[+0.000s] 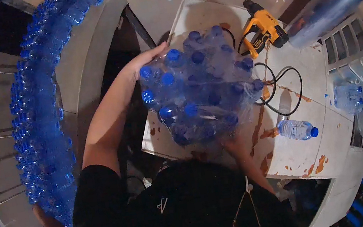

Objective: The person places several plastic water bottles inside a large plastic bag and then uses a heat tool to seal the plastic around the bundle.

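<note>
A pack of plastic water bottles (199,90) with blue caps, in clear film, is held up before me above a white, rust-stained table (304,96). My left hand (149,58) grips its upper left side, the fingers partly hidden behind it. My right hand (229,143) is at its lower edge, blurred and partly covered by the pack. A yellow and black heat gun (264,30) stands at the table's back right, near a looped black cable (298,79). One single water bottle (297,129) lies on its side to the right.
At the left, a long curved row of blue-capped bottles (42,115) stretches along a pale structure; another person's hand (44,216) touches its lower end. A large roll of shiny film (324,16) lies at the upper right. A smaller bottle pack (353,98) sits beyond the table's right edge.
</note>
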`<state>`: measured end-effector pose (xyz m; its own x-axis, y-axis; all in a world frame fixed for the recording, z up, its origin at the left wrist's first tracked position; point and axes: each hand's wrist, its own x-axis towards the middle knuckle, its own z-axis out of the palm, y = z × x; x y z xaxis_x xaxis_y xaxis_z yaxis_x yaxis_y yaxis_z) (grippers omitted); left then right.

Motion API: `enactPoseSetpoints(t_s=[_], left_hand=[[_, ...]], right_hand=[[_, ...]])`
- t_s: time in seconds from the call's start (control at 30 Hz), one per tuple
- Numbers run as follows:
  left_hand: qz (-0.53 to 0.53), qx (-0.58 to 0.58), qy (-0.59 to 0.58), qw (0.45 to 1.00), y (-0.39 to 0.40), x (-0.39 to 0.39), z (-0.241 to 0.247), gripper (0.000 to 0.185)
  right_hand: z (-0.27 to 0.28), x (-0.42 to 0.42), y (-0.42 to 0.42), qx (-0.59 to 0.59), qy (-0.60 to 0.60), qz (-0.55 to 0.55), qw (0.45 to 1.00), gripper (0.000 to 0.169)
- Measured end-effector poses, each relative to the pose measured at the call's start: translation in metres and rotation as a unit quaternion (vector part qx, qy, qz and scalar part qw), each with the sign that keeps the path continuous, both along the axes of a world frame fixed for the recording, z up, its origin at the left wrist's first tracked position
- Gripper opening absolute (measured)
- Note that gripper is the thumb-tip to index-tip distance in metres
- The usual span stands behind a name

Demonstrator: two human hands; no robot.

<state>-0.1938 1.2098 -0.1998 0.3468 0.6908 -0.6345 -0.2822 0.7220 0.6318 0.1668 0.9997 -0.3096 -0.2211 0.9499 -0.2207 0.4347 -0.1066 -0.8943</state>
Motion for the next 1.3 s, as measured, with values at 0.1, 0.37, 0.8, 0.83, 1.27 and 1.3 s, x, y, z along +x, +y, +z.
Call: enactPoseSetpoints(t_s=[0.1,0.37,0.8,0.83,1.27,1.3], left_hand=[[0.048,0.028,-0.029,0.998,-0.009,-0.017,-0.022,0.055],[0.121,0.013,-0.047,0.991,-0.046,0.014,-0.002,0.076],[0.333,0.099,0.092,0.933,-0.06,-0.014,-0.028,0.06],[0.399,0.143,0.192,0.885,-0.07,-0.02,-0.034,0.058],[0.488,0.095,0.089,0.863,-0.229,0.143,-0.019,0.072],[0.448,0.14,0.058,0.881,-0.23,0.149,-0.021,0.077]], right_hand=[[-0.03,0.017,0.007,0.106,-0.039,0.026,0.993,0.052],[-0.044,-0.011,0.01,0.135,-0.075,0.155,0.976,0.074],[-0.036,-0.057,0.017,0.237,-0.127,-0.069,0.961,0.103],[-0.011,-0.074,0.019,0.278,-0.097,-0.19,0.937,0.087],[0.048,-0.048,-0.022,0.32,0.01,0.009,0.947,0.046],[0.045,-0.049,-0.022,0.306,0.046,0.009,0.951,0.049]])
